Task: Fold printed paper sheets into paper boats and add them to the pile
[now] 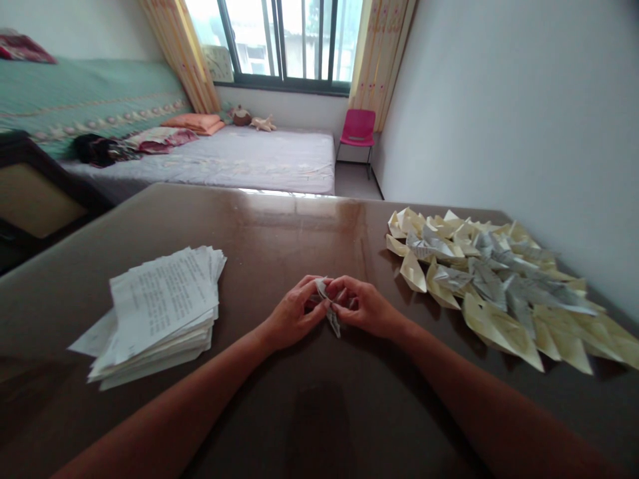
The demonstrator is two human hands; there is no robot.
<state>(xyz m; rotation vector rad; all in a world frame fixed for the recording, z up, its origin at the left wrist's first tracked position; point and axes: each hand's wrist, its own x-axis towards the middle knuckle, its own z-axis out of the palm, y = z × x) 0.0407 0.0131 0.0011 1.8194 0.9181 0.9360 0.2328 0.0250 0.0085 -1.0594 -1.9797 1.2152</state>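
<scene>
Between my two hands, just above the brown table, is a small folded piece of printed paper. My left hand pinches its left side between thumb and fingers. From the other side my right hand grips it, thumb near the left thumb. The paper's tips stick out above and below the fingers; its middle is mostly covered. To the right lie many folded paper boats, some cream and some printed grey-white. A stack of printed sheets rests to the left, its edges uneven.
A white wall runs along the table's right side. Beyond the far edge stand a bed with pillows and soft toys, and a pink chair below the window. A dark wooden chair is at the left edge.
</scene>
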